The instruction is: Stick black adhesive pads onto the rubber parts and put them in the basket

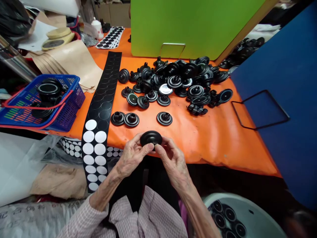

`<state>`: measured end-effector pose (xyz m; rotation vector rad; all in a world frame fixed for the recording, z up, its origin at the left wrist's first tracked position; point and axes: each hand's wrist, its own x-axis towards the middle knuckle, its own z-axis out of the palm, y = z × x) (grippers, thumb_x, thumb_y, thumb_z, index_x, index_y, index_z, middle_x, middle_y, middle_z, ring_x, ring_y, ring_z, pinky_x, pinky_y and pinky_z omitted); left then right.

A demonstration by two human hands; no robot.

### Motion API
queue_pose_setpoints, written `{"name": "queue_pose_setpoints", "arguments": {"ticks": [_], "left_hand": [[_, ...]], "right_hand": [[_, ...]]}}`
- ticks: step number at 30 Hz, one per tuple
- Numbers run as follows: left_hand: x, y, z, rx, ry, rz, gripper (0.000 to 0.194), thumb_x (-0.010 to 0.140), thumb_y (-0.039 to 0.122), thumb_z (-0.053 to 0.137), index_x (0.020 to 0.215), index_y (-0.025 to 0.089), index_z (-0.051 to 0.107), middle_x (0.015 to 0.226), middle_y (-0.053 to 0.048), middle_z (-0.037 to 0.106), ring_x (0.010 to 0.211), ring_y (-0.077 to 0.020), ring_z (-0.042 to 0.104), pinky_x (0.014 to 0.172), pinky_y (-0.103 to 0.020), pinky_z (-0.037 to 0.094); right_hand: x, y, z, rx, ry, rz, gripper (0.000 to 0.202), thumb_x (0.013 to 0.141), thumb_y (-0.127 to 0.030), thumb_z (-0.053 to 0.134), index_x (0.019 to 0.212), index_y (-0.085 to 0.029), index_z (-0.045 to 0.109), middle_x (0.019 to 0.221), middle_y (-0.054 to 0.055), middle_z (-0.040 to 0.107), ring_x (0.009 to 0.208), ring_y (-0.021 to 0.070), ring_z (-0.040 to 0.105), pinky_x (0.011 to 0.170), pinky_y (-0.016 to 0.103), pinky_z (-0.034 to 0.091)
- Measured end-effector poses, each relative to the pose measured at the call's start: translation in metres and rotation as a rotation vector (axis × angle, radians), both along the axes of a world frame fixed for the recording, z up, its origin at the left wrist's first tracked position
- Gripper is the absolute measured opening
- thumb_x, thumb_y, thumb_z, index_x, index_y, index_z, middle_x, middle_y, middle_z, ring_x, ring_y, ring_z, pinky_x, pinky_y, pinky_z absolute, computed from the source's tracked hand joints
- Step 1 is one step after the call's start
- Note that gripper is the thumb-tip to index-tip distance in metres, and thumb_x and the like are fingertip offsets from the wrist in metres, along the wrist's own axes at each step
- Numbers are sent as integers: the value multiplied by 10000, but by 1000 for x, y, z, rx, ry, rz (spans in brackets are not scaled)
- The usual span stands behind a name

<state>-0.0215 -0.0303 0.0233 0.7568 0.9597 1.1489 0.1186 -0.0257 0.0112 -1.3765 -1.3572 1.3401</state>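
A round black stepped disc with a small stem (151, 137) is held between both hands at the table's front edge. My left hand (133, 153) grips its left side, the thumb pressed near the stem. On the other side, my right hand (172, 155) has its thumb on the stem and its fingers round the rim. Just beyond, a similar black disc (164, 118) and a pair of discs (131, 119) lie stem up. To the left runs a black strip of round stickers (99, 99); its lower end shows white circles and hangs over the edge.
A heap of black discs (178, 76) covers the back of the orange table (193, 138). At left stands a blue basket (71, 99). Green (195, 26) and blue (277, 76) boards, the latter with a wire loop, bound the back and right. A white bucket (257, 211) below holds several discs.
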Motion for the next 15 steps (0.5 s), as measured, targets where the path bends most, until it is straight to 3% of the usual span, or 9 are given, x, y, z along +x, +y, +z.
{"name": "queue_pose_setpoints", "arguments": {"ticks": [4, 8, 11, 15], "left_hand": [[2, -3, -2, 32, 98, 52, 336, 793, 325, 690, 1055, 128, 617, 1043, -85, 698, 921, -189, 673, 819, -276, 550], [0, 9, -8, -39, 141, 33, 394, 791, 398, 679, 1069, 125, 626, 1035, -86, 689, 853, -173, 668, 772, -279, 568], [-4, 34, -13, -46, 247, 86, 476, 765, 478, 676, 1085, 128, 634, 1012, -84, 676, 804, -173, 653, 659, -264, 573], [-9, 67, -13, 24, 407, 163, 503, 766, 473, 659, 1129, 129, 601, 997, -94, 666, 827, -204, 653, 607, -266, 561]], "right_hand": [[-7, -3, -4, 19, 24, -59, 348, 849, -537, 558, 1009, -228, 565, 975, 36, 634, 893, 188, 600, 806, 331, 524], [-2, 9, -5, -24, 37, 49, 386, 865, -547, 515, 1074, -228, 584, 1017, 51, 654, 917, 198, 623, 850, 351, 519], [9, 35, -3, 85, -162, -20, 472, 888, -553, 442, 1195, -214, 560, 1102, 89, 629, 926, 214, 625, 860, 390, 508], [24, 87, -10, 338, -547, -122, 415, 876, -410, 451, 1194, -169, 565, 1029, 121, 580, 830, 230, 593, 827, 437, 489]]}}
